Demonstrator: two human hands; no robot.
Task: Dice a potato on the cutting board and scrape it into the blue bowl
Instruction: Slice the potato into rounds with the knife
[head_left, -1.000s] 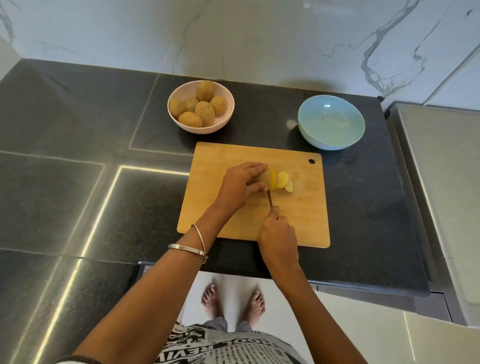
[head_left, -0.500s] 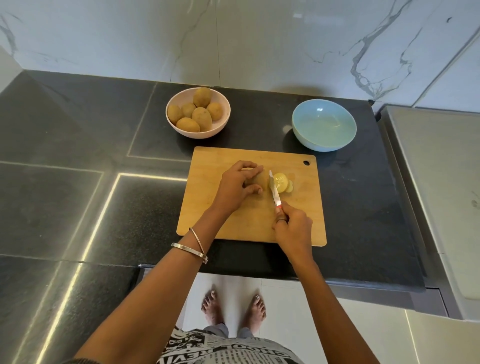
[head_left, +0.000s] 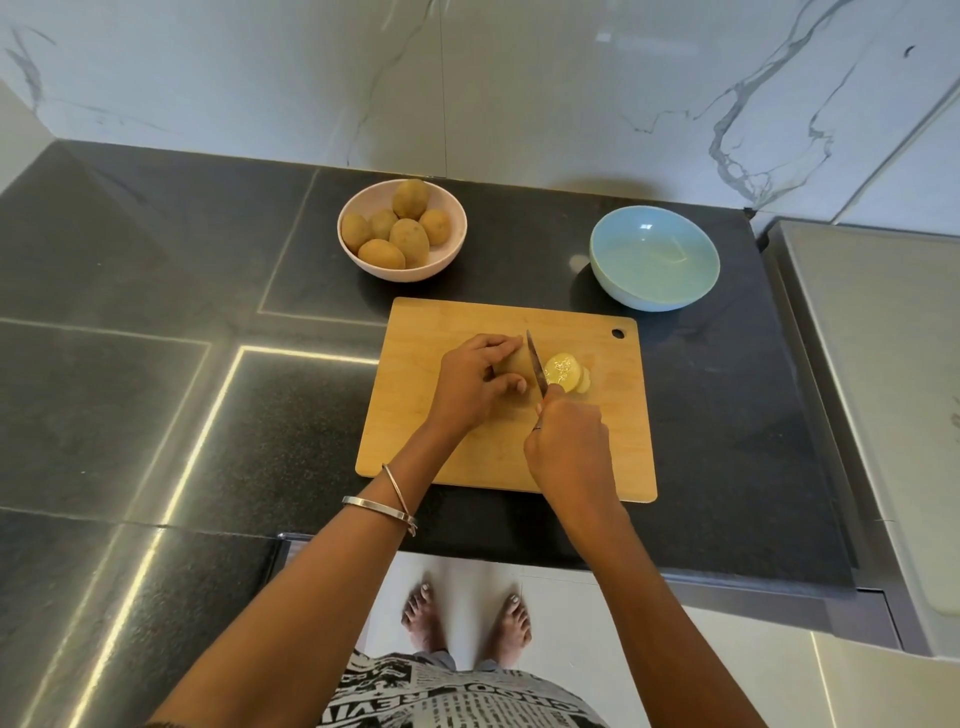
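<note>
A wooden cutting board (head_left: 613, 447) lies on the black counter. My left hand (head_left: 475, 382) pins a brown potato (head_left: 517, 364) on the board, fingers curled over it. My right hand (head_left: 569, 444) grips a knife (head_left: 536, 366) by the handle, its blade standing against the potato's cut right end. Several pale yellow slices (head_left: 566, 371) lie stacked just right of the blade. The empty blue bowl (head_left: 653, 257) sits beyond the board's far right corner.
A pink bowl (head_left: 452, 254) with several whole potatoes stands behind the board on the left. A marble wall runs along the back. A grey steel surface (head_left: 883, 389) borders the counter on the right. The counter's front edge lies just below the board.
The knife has shifted left from the fallen slices and now rests on the uncut part of the potato. My left hand stays on the potato, and the slices lie a bit more spread.
</note>
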